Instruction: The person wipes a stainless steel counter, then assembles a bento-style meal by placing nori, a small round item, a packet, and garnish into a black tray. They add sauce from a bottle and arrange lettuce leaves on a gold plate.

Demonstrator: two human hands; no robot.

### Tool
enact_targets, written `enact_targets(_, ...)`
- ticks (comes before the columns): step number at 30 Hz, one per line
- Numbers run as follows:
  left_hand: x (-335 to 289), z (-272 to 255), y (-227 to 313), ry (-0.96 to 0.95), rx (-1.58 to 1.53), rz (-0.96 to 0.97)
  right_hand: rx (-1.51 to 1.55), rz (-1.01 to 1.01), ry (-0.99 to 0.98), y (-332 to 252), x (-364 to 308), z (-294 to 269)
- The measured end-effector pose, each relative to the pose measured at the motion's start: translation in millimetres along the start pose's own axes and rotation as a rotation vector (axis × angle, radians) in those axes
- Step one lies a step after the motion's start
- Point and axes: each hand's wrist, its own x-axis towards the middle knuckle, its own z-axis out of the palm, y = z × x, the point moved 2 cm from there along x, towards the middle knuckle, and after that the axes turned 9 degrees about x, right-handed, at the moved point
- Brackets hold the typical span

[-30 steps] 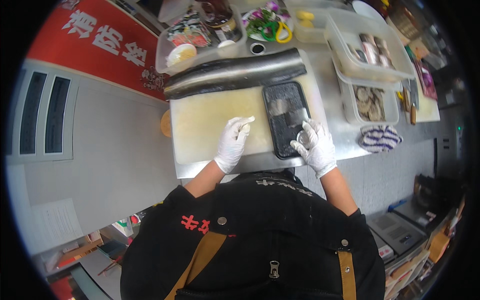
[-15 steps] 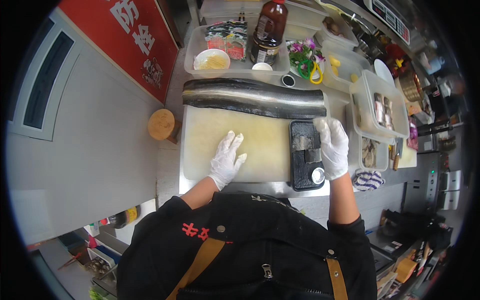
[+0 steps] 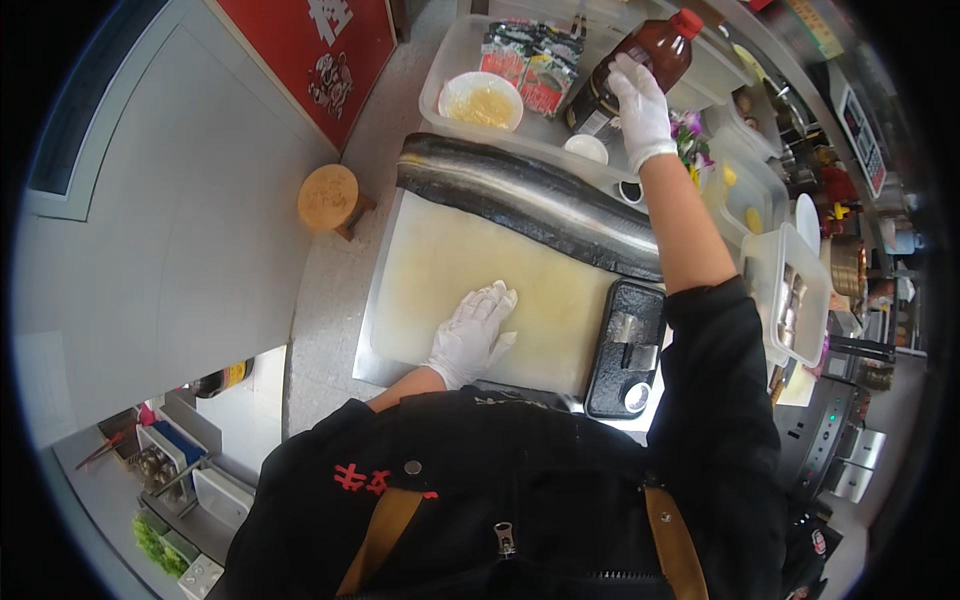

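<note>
My right hand, in a thin white glove, reaches far over the counter with its fingers around the side of a large brown bottle with a red cap. The bottle leans slightly. My gloved left hand lies palm down on the pale cutting board, fingers stretched, holding nothing. Along the board's far edge lies a long, dark, eel-like fish with a silvery band. At the board's right side is a black tray holding dark, shiny cut pieces and a small round silver cup.
A clear tub behind the fish holds a bowl of pale yellow shreds and patterned packets. A small white dish and a dark sauce cup stand nearby. More clear tubs line the right. A wooden stool stands left.
My right hand has left the black tray's side and moved far forward onto the bottle. The left hand stays on the board, and the view has turned.
</note>
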Motion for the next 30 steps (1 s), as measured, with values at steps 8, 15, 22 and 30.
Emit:
enact_targets(8, 4.9, -4.6, 2.4, -0.033, -0.022, -0.040, 0.046, 0.220, 0.139, -13.1, 20.9, -31.1)
enact_targets(15, 6.1, -6.5, 3.4, -0.020, -0.031, -0.047, -0.063, 0.274, -0.004, -21.1, 7.3, -30.6)
enact_targets(22, 3.0, -0.7, -0.7, 0.000, -0.073, -0.049, -0.998, -0.126, -0.343, -85.1, -0.5, 9.1)
enact_targets(30, 0.1, 2.8, -3.4, 0.024, -0.062, -0.051, -1.034, -0.080, -0.479, 2.6, 88.8, 94.9)
